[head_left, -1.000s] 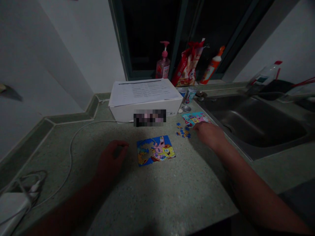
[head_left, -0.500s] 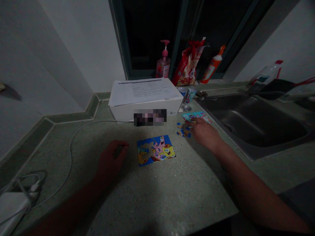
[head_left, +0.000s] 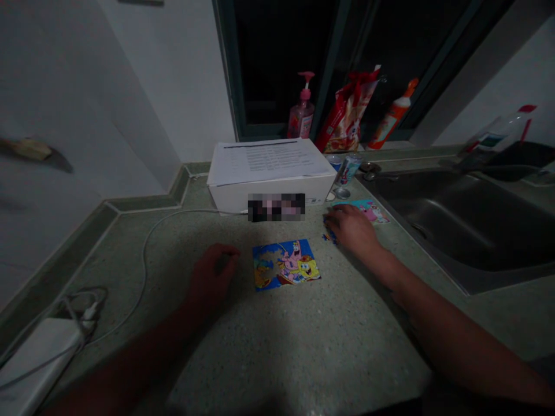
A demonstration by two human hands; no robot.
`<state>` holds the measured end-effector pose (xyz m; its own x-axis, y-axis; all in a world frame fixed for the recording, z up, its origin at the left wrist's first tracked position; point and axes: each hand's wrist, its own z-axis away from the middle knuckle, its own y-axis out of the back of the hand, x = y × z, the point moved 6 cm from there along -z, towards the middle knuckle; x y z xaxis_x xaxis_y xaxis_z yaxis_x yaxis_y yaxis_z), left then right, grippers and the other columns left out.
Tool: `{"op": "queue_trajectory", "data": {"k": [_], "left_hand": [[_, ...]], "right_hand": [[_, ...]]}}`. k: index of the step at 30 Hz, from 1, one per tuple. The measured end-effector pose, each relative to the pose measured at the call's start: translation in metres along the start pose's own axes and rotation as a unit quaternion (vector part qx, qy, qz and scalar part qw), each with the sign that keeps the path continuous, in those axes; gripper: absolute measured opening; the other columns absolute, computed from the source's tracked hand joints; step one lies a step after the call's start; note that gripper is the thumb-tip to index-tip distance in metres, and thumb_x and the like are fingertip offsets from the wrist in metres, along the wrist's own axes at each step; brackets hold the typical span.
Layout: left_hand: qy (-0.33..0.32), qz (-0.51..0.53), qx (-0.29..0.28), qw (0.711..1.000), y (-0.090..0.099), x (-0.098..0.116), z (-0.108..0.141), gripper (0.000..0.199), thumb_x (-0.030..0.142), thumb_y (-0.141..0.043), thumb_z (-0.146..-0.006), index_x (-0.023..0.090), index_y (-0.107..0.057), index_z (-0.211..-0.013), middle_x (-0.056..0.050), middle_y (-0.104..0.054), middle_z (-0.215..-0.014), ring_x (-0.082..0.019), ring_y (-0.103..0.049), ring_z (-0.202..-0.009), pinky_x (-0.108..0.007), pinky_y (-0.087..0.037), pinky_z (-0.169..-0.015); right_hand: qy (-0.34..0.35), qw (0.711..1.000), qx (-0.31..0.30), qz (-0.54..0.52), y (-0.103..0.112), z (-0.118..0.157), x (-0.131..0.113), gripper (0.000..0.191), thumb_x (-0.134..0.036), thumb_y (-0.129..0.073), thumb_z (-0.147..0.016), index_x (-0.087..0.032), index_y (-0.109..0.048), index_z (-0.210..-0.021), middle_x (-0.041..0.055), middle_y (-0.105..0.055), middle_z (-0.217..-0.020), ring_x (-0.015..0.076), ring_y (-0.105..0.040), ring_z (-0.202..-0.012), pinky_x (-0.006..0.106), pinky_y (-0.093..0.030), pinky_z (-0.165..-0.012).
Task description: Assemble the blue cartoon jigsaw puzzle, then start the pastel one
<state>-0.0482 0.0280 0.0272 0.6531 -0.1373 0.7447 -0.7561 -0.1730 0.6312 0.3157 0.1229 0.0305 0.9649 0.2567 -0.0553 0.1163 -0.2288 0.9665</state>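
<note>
My right hand (head_left: 353, 227) reaches over the small pile of loose puzzle pieces (head_left: 328, 237), its fingers slightly apart and bent down onto them. Most of the pile is hidden beneath it. Left of it, a partly filled jigsaw puzzle (head_left: 299, 267) with cartoon figures on blue lies flat on the counter, a gap in its left half. Beside the puzzle's left edge, my left hand (head_left: 214, 270) rests with thumb and forefinger pinched; anything between them is too small and dark to make out. Behind my right hand lies a turquoise and pink picture card (head_left: 373, 212), partly covered.
A white box (head_left: 271, 193) with a printed sheet (head_left: 277, 162) on top stands behind the puzzle. A can (head_left: 348, 169) and small lids (head_left: 341, 194) sit beside it. The steel sink (head_left: 455, 266) is at the right. A cable (head_left: 145, 254) curves across the left.
The view has turned slightly left, so things appear farther right. My right hand has moved over the loose pieces and now covers most of them. My left hand keeps its place beside the puzzle.
</note>
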Motion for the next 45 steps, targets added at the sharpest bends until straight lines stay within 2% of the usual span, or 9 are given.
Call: {"op": "queue_trajectory", "data": {"k": [7, 13, 18, 21, 26, 31, 34, 39, 45], "left_hand": [[-0.022, -0.006, -0.009, 1.0, 0.002, 0.004, 0.001, 0.013, 0.038, -0.06, -0.099, 0.031, -0.07, -0.096, -0.001, -0.079, -0.101, -0.027, -0.076, -0.099, -0.051, -0.063, -0.095], [-0.038, -0.001, 0.004, 0.999, 0.0, 0.006, 0.001, 0.014, 0.033, -0.059, -0.098, 0.024, -0.07, -0.095, -0.004, -0.078, -0.097, -0.027, -0.075, -0.096, -0.048, -0.064, -0.092], [-0.043, -0.003, 0.007, 0.999, 0.0, 0.006, 0.001, 0.012, 0.028, -0.058, -0.098, 0.025, -0.07, -0.096, -0.003, -0.078, -0.097, -0.025, -0.075, -0.095, -0.048, -0.064, -0.093], [-0.065, -0.013, 0.002, 0.998, 0.0, 0.007, 0.002, 0.01, 0.026, -0.06, -0.098, 0.026, -0.07, -0.096, -0.003, -0.077, -0.097, -0.025, -0.076, -0.094, -0.047, -0.065, -0.09], [-0.184, -0.039, -0.02, 0.982, -0.006, 0.026, 0.011, 0.013, 0.02, -0.058, -0.099, 0.025, -0.071, -0.098, -0.004, -0.077, -0.094, -0.024, -0.074, -0.09, -0.044, -0.066, -0.084], [-0.356, -0.046, -0.066, 0.931, -0.02, 0.05, 0.036, 0.016, 0.024, -0.062, -0.104, 0.026, -0.071, -0.117, -0.005, -0.079, -0.1, -0.023, -0.075, -0.09, -0.041, -0.066, -0.083], [-0.381, -0.056, -0.088, 0.919, -0.025, 0.051, 0.043, 0.021, 0.026, -0.063, -0.105, 0.03, -0.068, -0.124, -0.005, -0.08, -0.106, -0.023, -0.076, -0.093, -0.04, -0.065, -0.084], [-0.385, -0.043, -0.08, 0.919, -0.022, 0.052, 0.041, 0.014, 0.025, -0.061, -0.106, 0.03, -0.069, -0.117, -0.003, -0.08, -0.1, -0.021, -0.076, -0.086, -0.037, -0.063, -0.079], [-0.394, -0.036, -0.092, 0.914, -0.021, 0.055, 0.042, 0.011, 0.025, -0.062, -0.106, 0.029, -0.07, -0.113, -0.003, -0.081, -0.099, -0.021, -0.077, -0.087, -0.037, -0.064, -0.079]], "right_hand": [[-0.002, 0.999, 0.0, -0.032, -0.01, -0.004, 0.01, 0.029, -0.023, -0.06, -0.101, -0.013, -0.084, -0.115, 0.0204, -0.077, -0.127, 0.0365, -0.07, -0.12, 0.049, -0.052, -0.109], [-0.024, 0.996, 0.023, -0.081, -0.009, -0.008, 0.016, 0.021, -0.021, -0.068, -0.094, -0.015, -0.083, -0.108, 0.0198, -0.079, -0.121, 0.0363, -0.072, -0.117, 0.049, -0.053, -0.107], [-0.071, 0.991, 0.017, -0.115, 0.001, -0.002, 0.013, 0.015, -0.022, -0.064, -0.092, -0.019, -0.078, -0.095, 0.015, -0.081, -0.102, 0.0331, -0.075, -0.096, 0.045, -0.056, -0.086], [-0.102, 0.981, 0.024, -0.162, 0.008, 0.007, 0.008, 0.016, -0.025, -0.061, -0.093, -0.02, -0.076, -0.097, 0.0123, -0.081, -0.094, 0.0294, -0.074, -0.083, 0.04, -0.053, -0.073], [-0.055, 0.949, 0.059, -0.304, 0.025, 0.03, -0.039, 0.015, -0.033, -0.064, -0.095, -0.021, -0.073, -0.095, 0.0079, -0.079, -0.088, 0.0246, -0.072, -0.076, 0.036, -0.052, -0.069], [0.041, 0.887, -0.008, -0.459, 0.028, 0.064, -0.122, 0.01, -0.028, -0.067, -0.097, -0.023, -0.074, -0.094, 0.0027, -0.077, -0.083, 0.0183, -0.069, -0.069, 0.031, -0.053, -0.064], [0.06, 0.856, -0.036, -0.512, 0.021, 0.079, -0.152, 0.007, -0.024, -0.068, -0.096, -0.024, -0.076, -0.096, 0.0018, -0.077, -0.083, 0.0182, -0.071, -0.072, 0.031, -0.056, -0.066], [0.042, 0.836, -0.044, -0.546, 0.006, 0.086, -0.16, 0.005, -0.024, -0.072, -0.093, -0.026, -0.076, -0.095, 0.0024, -0.081, -0.088, 0.0204, -0.075, -0.076, 0.034, -0.061, -0.069], [0.05, 0.832, -0.055, -0.549, 0.005, 0.085, -0.159, 0.007, -0.023, -0.072, -0.093, -0.028, -0.076, -0.095, 0.0013, -0.081, -0.087, 0.0215, -0.076, -0.077, 0.036, -0.063, -0.068]]}}
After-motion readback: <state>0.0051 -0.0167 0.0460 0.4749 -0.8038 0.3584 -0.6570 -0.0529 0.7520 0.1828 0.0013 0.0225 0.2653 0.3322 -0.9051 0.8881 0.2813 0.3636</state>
